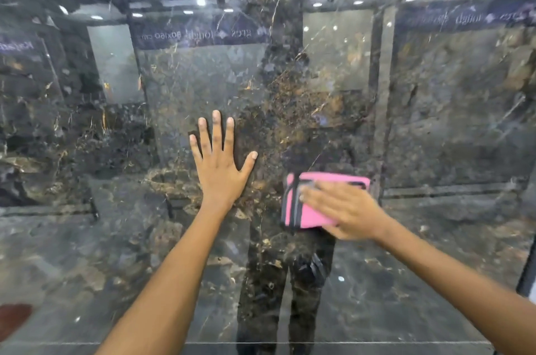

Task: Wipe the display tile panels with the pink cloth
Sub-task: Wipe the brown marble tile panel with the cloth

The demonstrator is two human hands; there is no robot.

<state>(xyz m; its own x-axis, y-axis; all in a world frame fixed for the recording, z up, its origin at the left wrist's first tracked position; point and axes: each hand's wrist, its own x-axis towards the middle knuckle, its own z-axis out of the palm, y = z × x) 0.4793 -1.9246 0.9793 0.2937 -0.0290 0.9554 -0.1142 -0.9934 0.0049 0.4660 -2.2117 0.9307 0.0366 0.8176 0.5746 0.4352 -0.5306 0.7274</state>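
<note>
A glossy dark marble display tile panel (435, 128) with brown and gold veins fills the whole view. My left hand (218, 164) lies flat on it near the centre, fingers spread and straight. To its right, my right hand (345, 209) presses a folded pink cloth (307, 209) with dark stripes against the panel, fingers straight and slightly blurred. The hand covers the cloth's right and lower parts.
The panel mirrors the showroom: ceiling lights, signs with reversed lettering, other tile displays and my own silhouette. A thin horizontal joint line (377, 342) runs across the bottom. A dark frame edge (526, 273) shows at the far right.
</note>
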